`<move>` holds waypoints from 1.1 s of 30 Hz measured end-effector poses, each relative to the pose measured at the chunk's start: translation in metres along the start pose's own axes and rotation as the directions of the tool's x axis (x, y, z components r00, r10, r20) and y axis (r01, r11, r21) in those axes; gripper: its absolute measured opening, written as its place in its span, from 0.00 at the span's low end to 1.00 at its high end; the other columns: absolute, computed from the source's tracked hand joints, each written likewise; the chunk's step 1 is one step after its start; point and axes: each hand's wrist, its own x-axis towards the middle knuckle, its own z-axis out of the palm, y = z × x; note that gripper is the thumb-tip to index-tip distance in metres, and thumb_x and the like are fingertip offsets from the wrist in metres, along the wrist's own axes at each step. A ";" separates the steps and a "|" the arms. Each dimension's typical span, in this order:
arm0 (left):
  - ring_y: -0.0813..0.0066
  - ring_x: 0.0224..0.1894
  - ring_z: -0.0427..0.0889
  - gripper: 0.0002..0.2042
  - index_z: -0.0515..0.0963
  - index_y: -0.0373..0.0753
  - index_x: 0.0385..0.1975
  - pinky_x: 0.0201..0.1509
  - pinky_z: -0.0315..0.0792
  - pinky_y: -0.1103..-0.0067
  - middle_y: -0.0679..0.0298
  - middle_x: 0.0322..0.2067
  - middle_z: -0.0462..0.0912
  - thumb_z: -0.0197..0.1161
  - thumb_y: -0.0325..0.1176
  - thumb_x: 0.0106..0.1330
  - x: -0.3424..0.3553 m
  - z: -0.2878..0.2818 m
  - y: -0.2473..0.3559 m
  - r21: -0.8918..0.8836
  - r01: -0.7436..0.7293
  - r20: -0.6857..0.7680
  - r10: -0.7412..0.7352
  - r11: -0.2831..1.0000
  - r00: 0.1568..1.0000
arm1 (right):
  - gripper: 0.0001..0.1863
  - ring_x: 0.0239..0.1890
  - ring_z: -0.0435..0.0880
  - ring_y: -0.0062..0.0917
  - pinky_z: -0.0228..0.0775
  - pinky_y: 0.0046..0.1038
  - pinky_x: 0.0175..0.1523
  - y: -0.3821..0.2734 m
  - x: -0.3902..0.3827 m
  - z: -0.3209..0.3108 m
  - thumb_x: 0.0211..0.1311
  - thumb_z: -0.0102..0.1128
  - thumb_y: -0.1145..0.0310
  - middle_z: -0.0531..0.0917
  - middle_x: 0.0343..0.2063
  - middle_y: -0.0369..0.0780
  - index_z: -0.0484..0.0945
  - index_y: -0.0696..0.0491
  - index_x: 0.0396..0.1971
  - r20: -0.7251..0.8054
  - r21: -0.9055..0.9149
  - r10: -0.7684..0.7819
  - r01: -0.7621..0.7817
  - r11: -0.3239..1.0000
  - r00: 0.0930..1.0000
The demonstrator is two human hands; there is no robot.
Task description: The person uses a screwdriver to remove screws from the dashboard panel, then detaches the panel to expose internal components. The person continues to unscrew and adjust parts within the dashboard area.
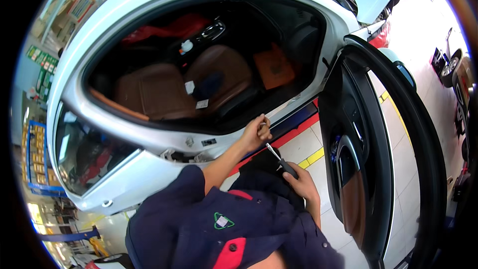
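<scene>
here, at the open door of the white car (164, 5). my left hand (256, 132) is up on the door sill (279, 114), fingers curled shut around something small and pale at the sill edge; too small to tell what it is. my right hand (298, 182) sits just below and beside the sill, closed around the dark handle of a screwdriver (280, 159), its metal shaft pointing up toward my left hand, tip close to it but not touching.

progress, as i judge it: the work at the sill looks under way, not finished. below the sill, toward the rear, a gap in the white body shows exposed fittings (184, 155), so some trim there seems off. nothing visible says whether a fastener is out or still in.

cabin as a container: two brown seats (159, 94) beyond the sill, a few white tags or papers (201, 103) lying on them, an orange flat thing (274, 67) propped further forward, a red cover (164, 30) at the far side.

the open door (358, 169) hangs forward of the sill, brown inner panel facing me. floor beneath has red and yellow lines (311, 158).
</scene>
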 end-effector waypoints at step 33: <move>0.63 0.54 0.74 0.16 0.69 0.32 0.52 0.58 0.67 0.74 0.53 0.50 0.74 0.52 0.24 0.64 0.472 -0.308 0.187 0.808 -0.491 0.372 0.367 0.324 0.853 | 0.21 0.17 0.64 0.14 0.55 0.16 0.22 0.076 0.509 0.003 0.64 0.52 0.64 0.67 0.20 0.33 0.65 0.58 0.53 -0.784 0.387 0.101 0.354 0.851 0.613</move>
